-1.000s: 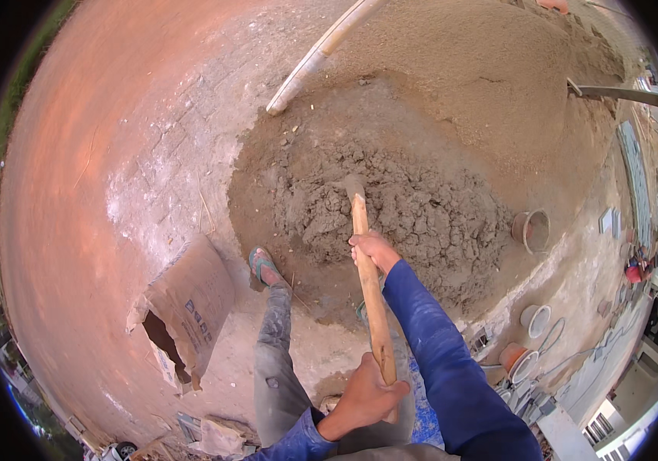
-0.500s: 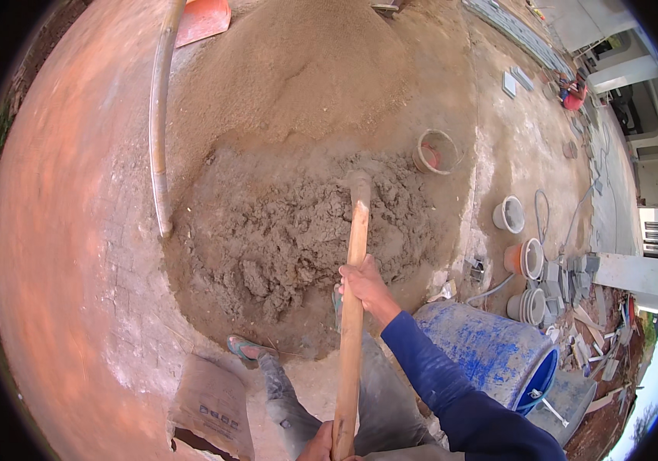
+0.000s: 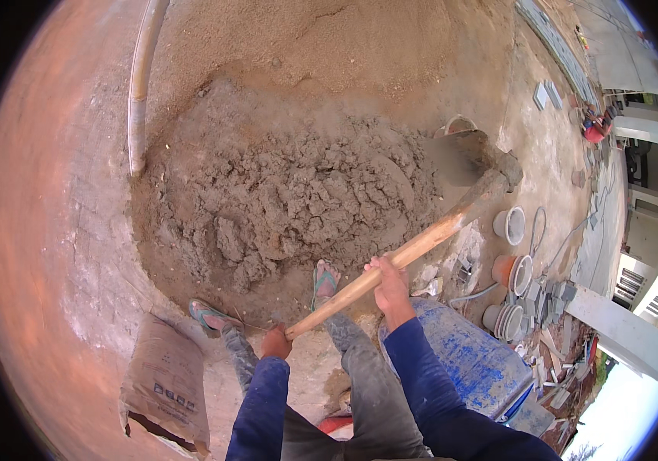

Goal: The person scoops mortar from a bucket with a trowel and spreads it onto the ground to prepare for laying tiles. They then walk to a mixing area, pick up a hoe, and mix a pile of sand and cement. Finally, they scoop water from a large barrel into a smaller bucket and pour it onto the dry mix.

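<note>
Hoe [image 3: 430, 237] slanted rightward past a heap of wet mortar [image 3: 298, 188]

Nearest, the left hand [image 3: 275, 343] was closed around the butt of the wooden handle, low and close to the legs. The right hand [image 3: 392, 288] gripped the same handle farther up, fingers wrapped over it. The shaft ran up and to the right from there, and the mortar-smeared blade [image 3: 458, 159] stood off the heap's right side; whether it touched the ground could not be told.

The feet, in green flip-flops [image 3: 204, 313], stood at the heap's near edge, the right one just beside the mortar. A brown paper sack [image 3: 166, 369], torn open at its near end, was to the left, and a scuffed blue drum [image 3: 463, 357] crowded the right forearm, with a hose [image 3: 473, 296] just beyond it.

Farther right came a stack of buckets [image 3: 501, 321], an orange bucket [image 3: 504, 269] and a pale bucket [image 3: 509, 225], with grey blocks [image 3: 550, 301] beside them. The blade partly hid another pail [image 3: 461, 123]. A long pole [image 3: 139, 100] lay along the heap's upper left, and dry sand [image 3: 329, 42] rose behind it. Far off to the right, a person in red [image 3: 596, 132] was low to the ground.
</note>
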Tool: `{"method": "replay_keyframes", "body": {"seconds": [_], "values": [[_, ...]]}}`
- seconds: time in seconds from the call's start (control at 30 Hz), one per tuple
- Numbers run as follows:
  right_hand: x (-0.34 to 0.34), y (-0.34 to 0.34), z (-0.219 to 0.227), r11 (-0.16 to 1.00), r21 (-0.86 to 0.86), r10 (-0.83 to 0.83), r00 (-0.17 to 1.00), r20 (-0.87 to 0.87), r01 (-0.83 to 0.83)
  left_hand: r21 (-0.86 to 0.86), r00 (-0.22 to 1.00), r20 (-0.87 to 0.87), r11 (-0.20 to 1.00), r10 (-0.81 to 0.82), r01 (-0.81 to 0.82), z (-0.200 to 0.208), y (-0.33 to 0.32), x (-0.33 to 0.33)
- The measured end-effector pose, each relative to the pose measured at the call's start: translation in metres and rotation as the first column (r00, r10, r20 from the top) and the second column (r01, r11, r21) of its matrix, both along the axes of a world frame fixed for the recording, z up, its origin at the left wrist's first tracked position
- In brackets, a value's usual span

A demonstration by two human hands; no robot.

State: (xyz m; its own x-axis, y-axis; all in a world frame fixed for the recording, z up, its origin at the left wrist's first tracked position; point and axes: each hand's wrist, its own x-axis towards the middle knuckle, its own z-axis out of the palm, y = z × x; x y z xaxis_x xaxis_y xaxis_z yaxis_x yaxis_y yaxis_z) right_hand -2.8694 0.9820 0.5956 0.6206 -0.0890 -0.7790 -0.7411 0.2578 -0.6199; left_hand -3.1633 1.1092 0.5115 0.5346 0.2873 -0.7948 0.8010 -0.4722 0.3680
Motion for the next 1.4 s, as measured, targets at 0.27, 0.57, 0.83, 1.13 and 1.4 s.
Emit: {"method": "replay_keyframes", "body": {"seconds": [0.27, 0.57, 0.83, 1.13, 1.4], "values": [[-0.074, 0.039, 0.098, 0.971, 0.203, 0.183, 0.944, -0.276, -0.128, -0.333, 0.993, -0.101, 0.938, 0.063, -0.094, 0.247, 0.037, -0.091], [-0.040, 0.268, -0.050, 0.694, 0.121, 0.719, 0.693, -0.057, -0.710, -0.304, 0.815, -0.112, 0.761, 0.568, -0.573, 0.206, 0.071, -0.010], [0.015, 0.422, -0.158, 0.373, -0.518, 0.903, 0.431, 0.010, -0.770, -0.544, 0.604, -0.007, 0.504, 0.797, -0.671, 0.038, 0.183, 0.060], [-0.070, 0.356, -0.120, 0.131, -0.557, 0.894, 0.341, -0.292, -0.820, -0.534, 0.609, -0.074, 0.485, 0.789, -0.693, 0.107, 0.127, -0.014], [-0.145, 0.288, -0.109, 0.007, -0.463, 0.877, 0.228, -0.423, -0.886, -0.407, 0.586, -0.264, 0.462, 0.766, -0.788, 0.171, 0.066, -0.066]]}}
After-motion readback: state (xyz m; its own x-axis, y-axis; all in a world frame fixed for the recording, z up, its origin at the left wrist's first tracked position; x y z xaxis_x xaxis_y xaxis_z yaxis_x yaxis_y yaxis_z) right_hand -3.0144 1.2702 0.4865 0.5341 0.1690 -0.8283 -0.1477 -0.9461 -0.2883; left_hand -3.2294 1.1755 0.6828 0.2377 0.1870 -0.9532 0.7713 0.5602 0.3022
